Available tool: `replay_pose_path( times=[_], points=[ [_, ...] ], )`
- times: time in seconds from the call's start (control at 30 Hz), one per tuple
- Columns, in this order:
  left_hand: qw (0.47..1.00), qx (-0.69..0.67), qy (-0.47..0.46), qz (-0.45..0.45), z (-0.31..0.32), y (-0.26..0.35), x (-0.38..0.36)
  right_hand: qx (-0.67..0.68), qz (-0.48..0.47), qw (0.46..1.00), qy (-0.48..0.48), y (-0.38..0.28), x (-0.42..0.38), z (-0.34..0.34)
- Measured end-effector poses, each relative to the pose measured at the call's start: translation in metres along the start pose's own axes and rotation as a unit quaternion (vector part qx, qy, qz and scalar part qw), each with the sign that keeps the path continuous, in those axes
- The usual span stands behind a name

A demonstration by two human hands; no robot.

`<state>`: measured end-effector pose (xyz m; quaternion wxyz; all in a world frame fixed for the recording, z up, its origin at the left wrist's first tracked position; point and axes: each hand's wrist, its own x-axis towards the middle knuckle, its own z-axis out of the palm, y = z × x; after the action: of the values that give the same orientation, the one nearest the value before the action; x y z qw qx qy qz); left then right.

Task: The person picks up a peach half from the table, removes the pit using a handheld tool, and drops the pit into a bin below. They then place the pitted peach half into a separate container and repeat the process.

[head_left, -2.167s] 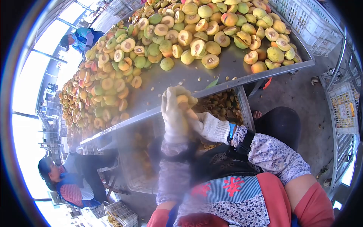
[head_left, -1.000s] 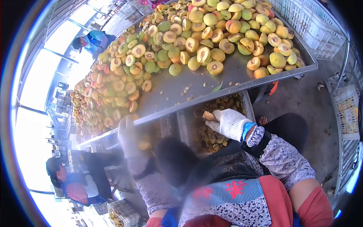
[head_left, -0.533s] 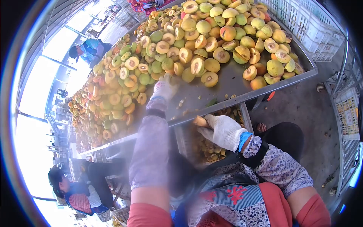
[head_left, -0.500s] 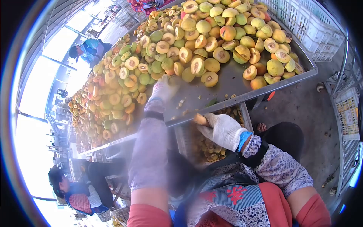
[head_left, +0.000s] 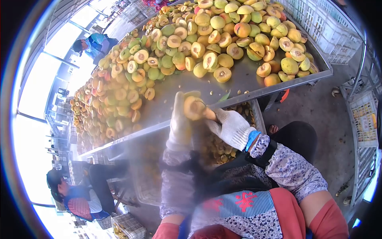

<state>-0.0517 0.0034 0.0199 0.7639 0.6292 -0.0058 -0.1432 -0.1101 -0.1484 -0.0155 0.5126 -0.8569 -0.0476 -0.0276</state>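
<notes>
My left hand (head_left: 178, 123), in a white glove blurred at its edges, is closed around a halved yellow peach (head_left: 193, 107), its cut face turned to the right. The white-gloved right hand (head_left: 234, 128) grips a short wooden-handled tool (head_left: 210, 114). That tool's end meets the cut face of the peach, and its tip is hidden. Both hands are over the near edge of a metal table (head_left: 234, 95). On the table lies a large heap of peach halves (head_left: 197, 50), many with the stone side showing.
Below the table edge, a crate (head_left: 258, 117) holds cut fruit pieces. White plastic crates (head_left: 326, 30) are stacked at the right, above a metal rack (head_left: 368, 163). Two people (head_left: 95, 46) (head_left: 81, 195) are on the left. Another crate (head_left: 129, 227) stands on the floor at lower left.
My left hand has come back from the heap toward me, bringing a peach half to the tool in my right hand. The right hand has barely moved.
</notes>
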Motion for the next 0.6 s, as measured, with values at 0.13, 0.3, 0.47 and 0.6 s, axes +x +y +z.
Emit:
replay_pose_path(
  times=[0.13, 0.3, 0.47, 0.6],
  points=[
    [0.989, 0.033, 0.079, 0.121, 0.012, -0.032, -0.001, 0.139, -0.034, 0.99, -0.008, 0.003, -0.002, 0.012],
    [0.99, -0.045, 0.094, 0.1, 0.014, -0.029, -0.008, 0.124, 0.078, 0.982, -0.116, -0.01, -0.006, 0.003],
    [0.988, 0.007, 0.045, 0.151, 0.002, -0.029, -0.007, 0.119, 0.075, 0.982, -0.126, -0.002, -0.008, 0.018],
    [0.975, 0.022, 0.084, 0.206, -0.002, -0.037, -0.004, 0.283, 0.112, 0.937, -0.173, -0.004, -0.007, 0.023]
  ],
)
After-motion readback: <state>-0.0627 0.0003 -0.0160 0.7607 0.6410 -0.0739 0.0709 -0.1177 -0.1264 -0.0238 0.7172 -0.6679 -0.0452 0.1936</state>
